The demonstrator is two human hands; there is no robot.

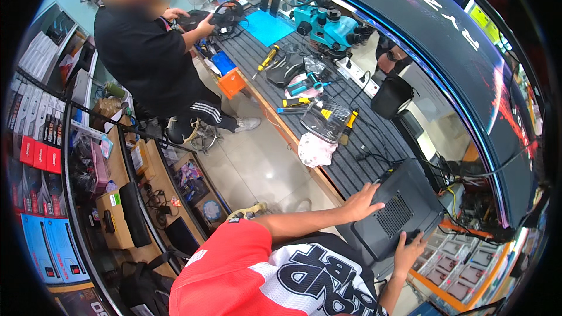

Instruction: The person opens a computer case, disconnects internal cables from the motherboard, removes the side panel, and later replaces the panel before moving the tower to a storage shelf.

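A dark grey laptop (404,199) lies underside up on the bench at the lower right, its square vent grille facing me. My left hand (362,203) rests on its near left part, the fingers stretched out toward the grille. At the laptop's lower right edge is my right hand (408,253), its fingers spread and touching the casing. Both hands look open. A white patterned cloth (317,150) and a yellow-handled brush (349,127) lie farther up the bench.
A teal microscope (331,26), white power strip (357,76), black case (392,96) and yellow screwdriver (267,60) are on the ridged mat. Cables run beside the laptop. A large curved monitor (433,35) overhangs the right. Another person (146,58) stands far left holding a black object.
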